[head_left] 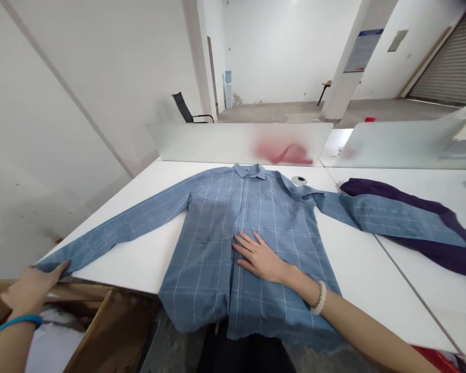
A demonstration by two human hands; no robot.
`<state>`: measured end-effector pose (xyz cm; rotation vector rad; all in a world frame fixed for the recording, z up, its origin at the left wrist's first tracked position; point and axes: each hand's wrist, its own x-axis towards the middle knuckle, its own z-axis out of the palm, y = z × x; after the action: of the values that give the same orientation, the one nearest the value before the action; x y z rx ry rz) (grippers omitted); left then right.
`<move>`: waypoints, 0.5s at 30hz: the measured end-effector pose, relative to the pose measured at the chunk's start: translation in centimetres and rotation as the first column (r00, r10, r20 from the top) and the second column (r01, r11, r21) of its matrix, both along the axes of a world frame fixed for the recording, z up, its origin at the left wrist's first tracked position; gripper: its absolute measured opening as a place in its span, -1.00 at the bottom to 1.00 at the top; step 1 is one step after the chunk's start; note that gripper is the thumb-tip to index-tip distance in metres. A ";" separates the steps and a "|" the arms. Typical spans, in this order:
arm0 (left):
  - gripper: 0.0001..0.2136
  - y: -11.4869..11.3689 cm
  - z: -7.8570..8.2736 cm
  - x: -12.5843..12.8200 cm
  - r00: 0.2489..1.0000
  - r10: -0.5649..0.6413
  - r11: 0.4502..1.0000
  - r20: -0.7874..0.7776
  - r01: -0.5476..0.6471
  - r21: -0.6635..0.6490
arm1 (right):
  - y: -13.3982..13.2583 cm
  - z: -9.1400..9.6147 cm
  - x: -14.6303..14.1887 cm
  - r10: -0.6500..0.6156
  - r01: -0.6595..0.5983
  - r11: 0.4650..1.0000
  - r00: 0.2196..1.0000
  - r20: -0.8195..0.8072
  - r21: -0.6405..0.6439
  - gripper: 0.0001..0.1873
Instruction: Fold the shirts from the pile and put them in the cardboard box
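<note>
A blue shirt (213, 223) with a white windowpane check lies front side up on the white table (140, 264), its collar toward the far edge and its hem hanging over the near edge. At the far left, my left hand (34, 282) grips the cuff end of one sleeve, which is stretched out straight. My right hand (258, 256) rests flat on the shirt's front beside the button placket, fingers spread. The other sleeve reaches out to the right, over a dark purple garment (431, 261).
Frosted divider panels (209, 142) run along the table's far edge, with a blurred red thing behind. A round grommet (299, 180) lies near the collar. Below on the left stands an open cardboard box (101, 321) with white material inside. A black chair (183, 108) stands beyond.
</note>
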<state>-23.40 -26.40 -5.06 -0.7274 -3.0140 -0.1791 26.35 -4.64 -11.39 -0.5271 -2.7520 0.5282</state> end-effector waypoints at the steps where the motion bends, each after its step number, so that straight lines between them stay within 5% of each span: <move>1: -0.28 0.3 0.4 0.2 0.997 0.076 0.997 0.015 -0.076 -0.015 | 0.0 -0.1 0.0 0.000 0.000 1.000 1.000 0.010 0.013 -0.54; 3: -0.31 1.2 1.6 0.9 0.986 0.157 0.986 0.047 -0.159 0.044 | -0.1 0.0 0.0 0.002 -0.003 1.000 1.000 0.029 0.023 -0.55; 6: -0.32 3.6 5.1 3.5 0.994 0.095 0.936 0.054 -0.108 0.336 | -0.2 0.3 0.1 0.003 -0.003 1.000 0.999 0.032 -0.002 -0.56; 8: -0.35 5.5 8.1 7.0 0.999 0.002 0.848 -0.052 0.025 0.529 | -0.2 0.6 0.1 0.000 0.000 0.998 1.000 0.001 -0.059 -0.57; 10: -0.38 7.1 10.9 12.0 0.953 -0.174 0.749 -0.249 0.293 0.595 | -0.1 0.7 0.1 -0.016 0.002 0.985 0.997 -0.081 -0.170 -0.56; 12: -0.41 7.9 12.7 17.9 0.792 -0.440 0.598 -0.423 0.610 0.519 | 0.3 0.8 0.1 -0.116 0.029 0.928 0.970 -0.213 -0.372 -0.56; 13: -0.44 8.0 13.0 21.0 0.639 -0.610 0.471 -0.469 0.768 0.435 | 0.6 0.9 0.1 -0.209 0.041 0.859 0.937 -0.278 -0.510 -0.54; 15: -0.61 8.1 12.5 26.4 0.255 -0.858 0.190 -0.446 0.964 0.186 | 1.3 1.1 0.5 -0.432 0.009 0.611 0.841 -0.324 -0.791 -0.48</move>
<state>3.00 -18.33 7.46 -2.1902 -1.6801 -0.6826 26.81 -3.30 -10.32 -0.7791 -1.8118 1.5531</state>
